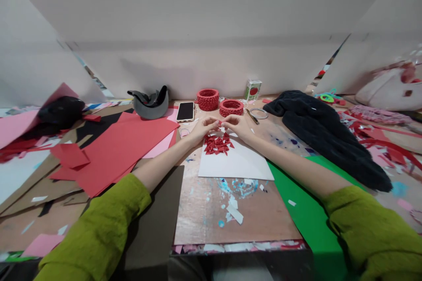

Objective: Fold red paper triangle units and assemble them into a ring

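My left hand and my right hand meet at the fingertips above the far part of a white sheet. Both hands have their fingers pinched together around a small red piece, mostly hidden by the fingers. Just below them, a pile of folded red paper pieces lies on the sheet. Two red braided rings stand behind my hands, the left one taller than the right one.
Red paper sheets, a grey cap and a phone lie to the left. Toward the right are a pen, a small box, a dark cloth and green paper. A white wall rises behind.
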`<state>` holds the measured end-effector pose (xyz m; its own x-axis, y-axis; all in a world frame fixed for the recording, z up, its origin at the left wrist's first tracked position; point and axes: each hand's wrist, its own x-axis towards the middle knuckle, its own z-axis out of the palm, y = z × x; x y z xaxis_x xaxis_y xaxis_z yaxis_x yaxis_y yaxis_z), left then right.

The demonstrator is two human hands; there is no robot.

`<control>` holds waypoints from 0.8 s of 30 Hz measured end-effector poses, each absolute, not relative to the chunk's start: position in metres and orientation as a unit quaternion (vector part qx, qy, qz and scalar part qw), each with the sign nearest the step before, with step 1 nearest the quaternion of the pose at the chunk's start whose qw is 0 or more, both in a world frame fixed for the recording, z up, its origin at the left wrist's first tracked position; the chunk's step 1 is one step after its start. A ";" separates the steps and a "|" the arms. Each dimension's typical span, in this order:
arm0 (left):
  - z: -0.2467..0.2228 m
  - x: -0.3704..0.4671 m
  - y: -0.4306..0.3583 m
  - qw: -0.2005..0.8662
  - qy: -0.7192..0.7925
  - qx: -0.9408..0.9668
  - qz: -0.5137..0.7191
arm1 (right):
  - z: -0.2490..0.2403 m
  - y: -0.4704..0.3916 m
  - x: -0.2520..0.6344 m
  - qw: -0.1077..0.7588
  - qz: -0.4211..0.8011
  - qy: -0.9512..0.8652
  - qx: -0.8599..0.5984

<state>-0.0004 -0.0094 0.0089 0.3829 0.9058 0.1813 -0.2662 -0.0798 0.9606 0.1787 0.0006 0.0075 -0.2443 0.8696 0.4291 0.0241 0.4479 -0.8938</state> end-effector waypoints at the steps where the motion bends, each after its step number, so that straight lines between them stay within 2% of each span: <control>1: 0.009 0.000 -0.010 0.614 0.292 0.556 0.479 | 0.007 0.001 0.179 0.518 0.405 -0.674 -0.337; 24: 0.013 0.005 -0.015 0.550 0.320 0.585 0.503 | 0.010 -0.005 0.175 0.492 0.332 -0.720 -0.360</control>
<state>0.0048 -0.0155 0.0129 0.2895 0.9277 0.2358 -0.1786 -0.1896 0.9655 0.1748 -0.0053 0.0102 -0.2562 0.8446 0.4701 0.1912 0.5210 -0.8319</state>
